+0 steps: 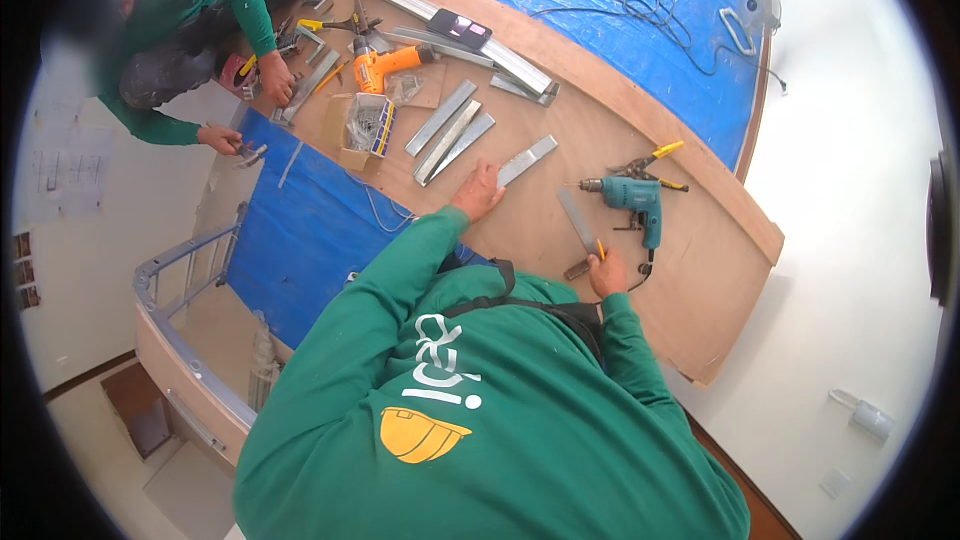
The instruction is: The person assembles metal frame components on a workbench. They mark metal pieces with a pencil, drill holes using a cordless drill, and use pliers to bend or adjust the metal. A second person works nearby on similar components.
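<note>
My left hand (478, 192) grips the near end of a short galvanized metal channel piece (528, 160) lying on the plywood worktop (520, 225). In my right hand (607, 275) is a yellow pencil (600, 249), its fingers closed. Right beside those fingers lies a try square (577, 223) with a steel blade; whether they also touch its stock I cannot tell. A teal corded drill (636, 206) rests on its side just beyond my right hand. Several more cut metal pieces (441, 119) lie side by side past my left hand.
An open box of screws (368, 124) and an orange cordless drill (385, 65) sit farther left. Yellow-handled snips (650, 162) lie beyond the teal drill. A co-worker in green (165, 40) holds a hammer (250, 154) at the far left. Blue sheeting (560, 0) covers the floor.
</note>
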`<state>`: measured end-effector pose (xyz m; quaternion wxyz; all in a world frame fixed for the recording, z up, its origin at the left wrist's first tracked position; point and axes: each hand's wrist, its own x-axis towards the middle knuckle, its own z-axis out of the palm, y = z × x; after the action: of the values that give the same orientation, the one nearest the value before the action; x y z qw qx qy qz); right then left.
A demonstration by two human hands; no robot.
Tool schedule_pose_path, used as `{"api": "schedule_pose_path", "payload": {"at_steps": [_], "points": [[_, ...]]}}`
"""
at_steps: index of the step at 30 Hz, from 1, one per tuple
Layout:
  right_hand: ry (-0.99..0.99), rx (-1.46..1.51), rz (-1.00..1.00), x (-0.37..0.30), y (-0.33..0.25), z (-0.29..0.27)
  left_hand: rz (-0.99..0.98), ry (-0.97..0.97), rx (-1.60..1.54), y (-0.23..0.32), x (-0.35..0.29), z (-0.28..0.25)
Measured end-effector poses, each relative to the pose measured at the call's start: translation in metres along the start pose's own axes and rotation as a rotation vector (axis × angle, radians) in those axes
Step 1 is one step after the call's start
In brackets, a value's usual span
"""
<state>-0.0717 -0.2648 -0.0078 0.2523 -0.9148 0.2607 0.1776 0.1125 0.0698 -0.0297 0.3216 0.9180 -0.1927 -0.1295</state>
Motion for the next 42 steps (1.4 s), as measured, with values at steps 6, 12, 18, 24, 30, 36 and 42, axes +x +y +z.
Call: {"api": "schedule_pose_path", "payload": {"at_steps": [6,12,18,24,30,36,42], "points": [[0.016,0.055,0.037,-0.007,0.000,-0.005,0.109,0.081,0.163,0.026,0.097,0.026],[-0.071,0.038,-0.086,-0.001,-0.016,-0.005,0.021,-0.040,0.217,0.016,0.134,0.024],[0.195,0.049,-0.154,0.008,-0.011,0.001,-0.155,0.408,0.200,-0.038,0.071,-0.043],[0.473,-0.055,0.253,0.033,0.038,-0.072,-0.229,0.078,0.126,-0.094,0.028,-0.094],[-0.062,0.383,0.063,0.115,0.086,-0.100,-0.246,0.006,0.083,-0.119,0.035,-0.101],[-0.409,0.616,0.144,0.128,0.069,-0.135,-0.349,0.060,-0.073,-0.099,0.001,-0.105],[-0.704,1.214,0.440,0.121,0.051,-0.140,-0.338,-0.129,-0.151,-0.004,-0.073,-0.100]]}}
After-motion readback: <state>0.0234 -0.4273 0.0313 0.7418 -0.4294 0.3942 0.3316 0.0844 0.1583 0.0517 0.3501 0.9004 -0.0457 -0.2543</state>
